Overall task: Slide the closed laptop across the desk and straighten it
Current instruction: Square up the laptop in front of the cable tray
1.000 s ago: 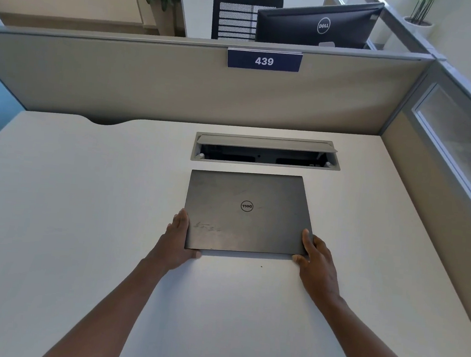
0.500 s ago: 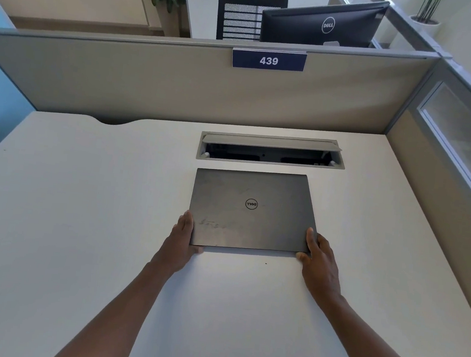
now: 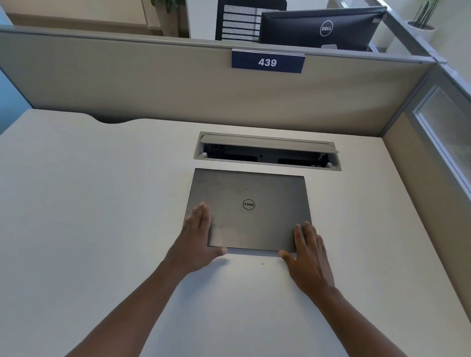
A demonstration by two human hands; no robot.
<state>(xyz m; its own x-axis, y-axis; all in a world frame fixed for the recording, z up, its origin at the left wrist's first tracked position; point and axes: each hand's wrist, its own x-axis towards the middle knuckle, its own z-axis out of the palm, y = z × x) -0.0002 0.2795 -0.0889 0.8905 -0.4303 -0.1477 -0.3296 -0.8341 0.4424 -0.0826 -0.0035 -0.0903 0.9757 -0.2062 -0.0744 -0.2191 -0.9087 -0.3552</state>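
We rest both hands, left (image 3: 197,239) and right (image 3: 309,254), flat and unclenched on the near corners of the laptop (image 3: 247,208), at 12 o'clock on the desk (image 3: 80,221); stiff, smooth, probably slides easily.

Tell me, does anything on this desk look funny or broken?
Nothing is broken. The laptop lies closed and nearly square to the cable box, whose flap stands open. Faint smudges mark the lid near the left hand.

Matt dark metal laptop (image 3: 250,208) lies on a smooth, matt pale desk (image 3: 80,221).
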